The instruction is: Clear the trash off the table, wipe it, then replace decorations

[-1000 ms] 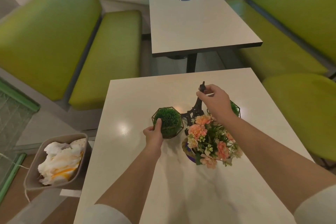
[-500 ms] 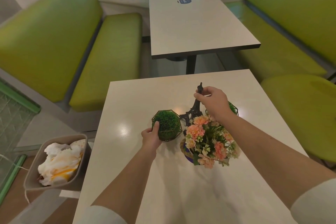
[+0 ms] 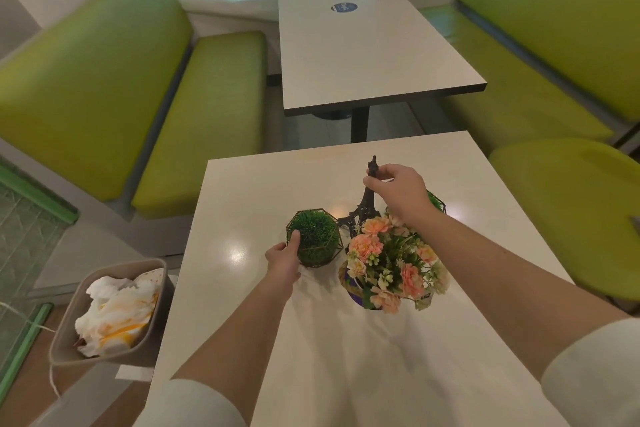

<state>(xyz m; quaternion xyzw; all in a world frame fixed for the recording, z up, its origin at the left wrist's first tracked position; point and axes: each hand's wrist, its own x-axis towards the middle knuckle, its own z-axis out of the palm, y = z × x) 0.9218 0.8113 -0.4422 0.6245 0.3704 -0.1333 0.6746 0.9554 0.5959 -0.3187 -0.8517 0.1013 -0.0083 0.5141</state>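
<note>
On the white table (image 3: pixel 242 191) stand the decorations. A green moss ball in a wire cage (image 3: pixel 317 237) sits left of centre, and my left hand (image 3: pixel 283 262) holds its near left side, thumb on the moss. A dark Eiffel Tower model (image 3: pixel 363 201) rises behind it; my right hand (image 3: pixel 398 192) pinches the tower near its top. A bouquet of peach flowers (image 3: pixel 391 267) in a purple pot stands in front. A second caged moss ball (image 3: pixel 434 201) is mostly hidden behind my right wrist.
A grey bin (image 3: pixel 107 314) full of crumpled white and orange-stained paper stands on the floor at the table's left. Green benches (image 3: pixel 145 97) flank both sides. A second white table (image 3: pixel 363 45) with a blue sticker lies beyond.
Both hands have kept their hold. The moss ball, tower and hands have barely shifted; the view has tilted slightly.
</note>
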